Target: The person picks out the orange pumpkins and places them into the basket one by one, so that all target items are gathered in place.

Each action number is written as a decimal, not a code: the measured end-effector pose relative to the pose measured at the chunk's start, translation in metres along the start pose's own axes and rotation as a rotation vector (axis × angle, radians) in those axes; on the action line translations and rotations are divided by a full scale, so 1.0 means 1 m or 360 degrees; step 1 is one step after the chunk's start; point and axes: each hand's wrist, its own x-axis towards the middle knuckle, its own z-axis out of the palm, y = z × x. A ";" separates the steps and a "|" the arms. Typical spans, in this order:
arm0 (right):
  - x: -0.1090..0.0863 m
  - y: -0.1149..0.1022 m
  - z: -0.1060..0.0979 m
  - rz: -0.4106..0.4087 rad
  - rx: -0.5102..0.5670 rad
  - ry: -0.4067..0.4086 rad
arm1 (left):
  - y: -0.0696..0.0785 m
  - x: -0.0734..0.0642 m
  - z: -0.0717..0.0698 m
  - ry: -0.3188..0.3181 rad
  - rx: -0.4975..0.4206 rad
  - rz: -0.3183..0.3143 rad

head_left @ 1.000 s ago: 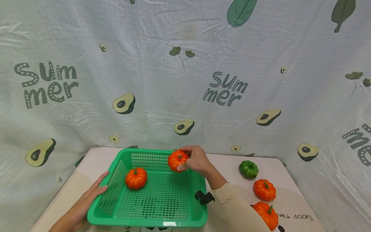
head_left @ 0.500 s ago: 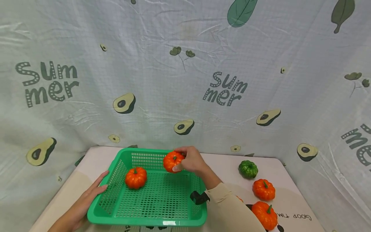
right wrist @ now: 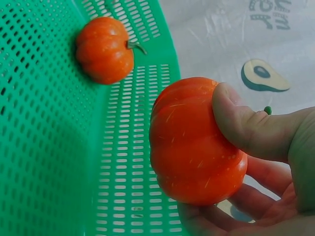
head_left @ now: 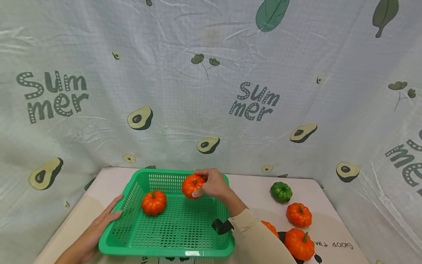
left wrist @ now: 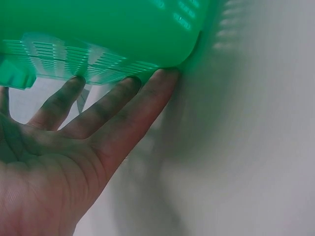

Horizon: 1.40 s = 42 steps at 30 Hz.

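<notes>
A small orange pumpkin [head_left: 191,186] is gripped between the thumb and fingers of my right hand [head_left: 214,184], held over the far part of a green plastic basket [head_left: 166,253]. The right wrist view shows this pumpkin [right wrist: 194,142] close up, with the thumb on one side and fingers round the other. Inside the basket, toward its left, sits another orange pumpkin [head_left: 154,202]. My left hand [head_left: 99,227] rests against the basket's left side. In the left wrist view, the fairly straight fingers [left wrist: 133,110] touch the slotted wall [left wrist: 98,61].
To the right of the basket, a green pumpkin [head_left: 281,192] and an orange pumpkin [head_left: 299,215] lie on the table [head_left: 333,223]. Nearer stands another orange pumpkin [head_left: 300,245], and one more [head_left: 271,228] is partly hidden by the right sleeve [head_left: 257,234]. A printed curtain [head_left: 171,73] hangs behind.
My right hand has carried its pumpkin leftward over the basket. The sleeve's shift has uncovered part of another pumpkin on the right. The left hand stays at the basket's side.
</notes>
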 end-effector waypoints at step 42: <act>0.009 0.007 0.032 0.0111 0.0064 0.0014 | 0.001 -0.002 0.003 -0.0027 -0.0120 0.0019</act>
